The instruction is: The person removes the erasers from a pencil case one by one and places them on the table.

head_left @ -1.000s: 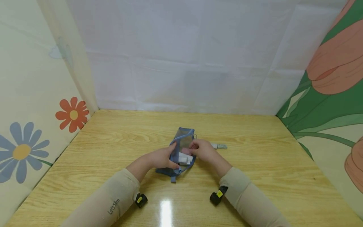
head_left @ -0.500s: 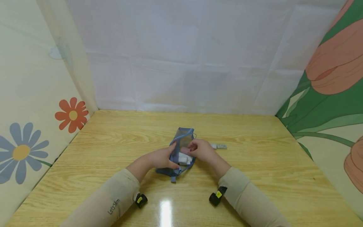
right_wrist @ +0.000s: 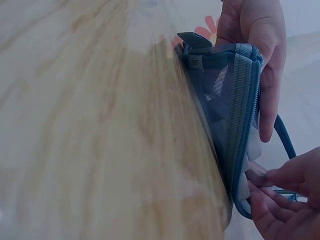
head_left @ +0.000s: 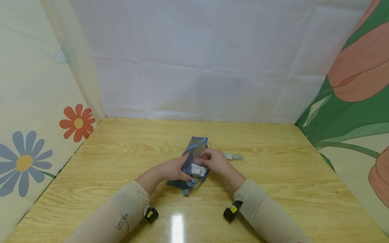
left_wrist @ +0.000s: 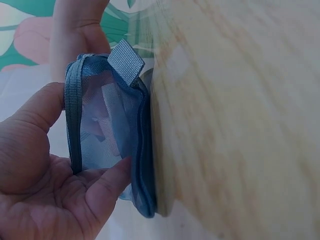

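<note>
A blue mesh zip pouch (head_left: 199,141) lies on the table with its zipped mouth open toward the right. My left hand (head_left: 174,168) grips its left side, thumb and fingers spread along the rim; in the left wrist view the fingers (left_wrist: 107,192) curl against the mesh. White items (head_left: 197,170) show inside, their kind unclear. At the mouth, my right hand (head_left: 217,161) pinches a small dusty-pink piece (right_wrist: 256,177), partly hidden by the fingertips. Just beyond that hand rests a slim white stick with a grey end (head_left: 237,157), partly covered by the hand.
The wooden table (head_left: 273,189) runs back to a white cloth backdrop (head_left: 194,67). Painted flower panels stand at both sides. A black wrist camera hangs beneath each sleeve, the left one (head_left: 151,214) and the right one (head_left: 232,211).
My right hand has shifted slightly left, and the pink piece has gone a little deeper into the pouch, less of it showing. The left hand and pouch stay nearly still.
</note>
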Available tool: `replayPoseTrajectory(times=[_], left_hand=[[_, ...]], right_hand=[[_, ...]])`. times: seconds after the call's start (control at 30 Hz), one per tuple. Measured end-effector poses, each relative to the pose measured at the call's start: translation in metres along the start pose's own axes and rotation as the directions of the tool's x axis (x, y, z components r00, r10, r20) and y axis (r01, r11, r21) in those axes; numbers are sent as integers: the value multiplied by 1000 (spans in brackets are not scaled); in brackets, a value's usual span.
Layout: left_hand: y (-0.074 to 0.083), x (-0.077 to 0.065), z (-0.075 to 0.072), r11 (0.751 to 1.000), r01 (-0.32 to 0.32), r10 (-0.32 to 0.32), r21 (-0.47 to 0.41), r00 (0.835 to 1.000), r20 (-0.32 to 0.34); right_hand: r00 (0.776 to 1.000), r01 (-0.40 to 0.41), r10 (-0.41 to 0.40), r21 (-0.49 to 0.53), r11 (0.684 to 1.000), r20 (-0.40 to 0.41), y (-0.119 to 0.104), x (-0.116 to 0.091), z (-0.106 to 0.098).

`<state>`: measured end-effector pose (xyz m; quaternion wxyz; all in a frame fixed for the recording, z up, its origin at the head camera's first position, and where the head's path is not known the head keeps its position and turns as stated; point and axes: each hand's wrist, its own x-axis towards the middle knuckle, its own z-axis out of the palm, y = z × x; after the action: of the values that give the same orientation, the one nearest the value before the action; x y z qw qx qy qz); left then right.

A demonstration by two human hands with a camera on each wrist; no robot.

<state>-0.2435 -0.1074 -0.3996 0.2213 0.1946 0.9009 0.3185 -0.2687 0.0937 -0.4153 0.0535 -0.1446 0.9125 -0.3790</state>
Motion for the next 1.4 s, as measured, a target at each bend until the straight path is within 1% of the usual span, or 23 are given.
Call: replayPoseTrajectory(times=[0.1, 0.2, 0.27, 0.37, 0.5, 0.6, 0.73, 0.87, 0.93, 1.1, 1.2, 1.3, 1.4], left_hand=[[0, 0, 0, 1000, 0, 0, -8, 1000, 4], [0, 1, 0, 1000, -2, 2, -5, 1000, 7], [-1, 2, 0, 1000, -6, 6, -6, 1000, 8], [-1, 2, 0, 1000, 1, -1, -2, 1000, 12], [-1, 2, 0, 1000, 9, -9, 4, 1000, 12], [-1, 2, 0, 1000, 12, -12, 0, 1000, 12], [0, 1, 0, 1000, 1, -1, -6, 1000, 5], [0, 1, 1, 1000, -13, 13, -10, 1000, -4], [1, 1, 1, 1000, -7, 7, -7, 1000, -4], [1, 0, 1, 1000, -1, 1, -14, 1000, 1], [1, -1, 0, 1000, 3, -3, -21, 1000, 9], [0, -1, 0, 999, 8, -7, -32, 1000, 16], [0, 0, 0, 999, 10, -9, -37, 1000, 18]], right_hand=[[1000, -5, 6, 71, 997, -21, 0, -1, -1], [999, 8, -4, 99, 995, -43, 1, 0, -3], [999, -8, 12, 96, 995, -44, 2, 0, -6], [998, -36, 38, 63, 997, -39, 2, 0, -9], [999, -37, 38, 39, 999, -32, 5, 0, -11], [999, -34, 36, 56, 998, -29, 7, 0, -13], [999, -34, 38, 112, 993, -37, 12, -2, -18], [999, -19, 23, 157, 987, -29, 16, -6, -31], [999, -26, 29, 182, 983, -15, 19, -9, -39], [1000, -22, 26, 258, 966, -10, 29, -14, -62], [999, -31, 40, 263, 964, -30, 36, -17, -77], [995, -63, 79, 257, 964, -52, 45, -20, -90], [994, -71, 90, 273, 959, -58, 55, -23, -101]])
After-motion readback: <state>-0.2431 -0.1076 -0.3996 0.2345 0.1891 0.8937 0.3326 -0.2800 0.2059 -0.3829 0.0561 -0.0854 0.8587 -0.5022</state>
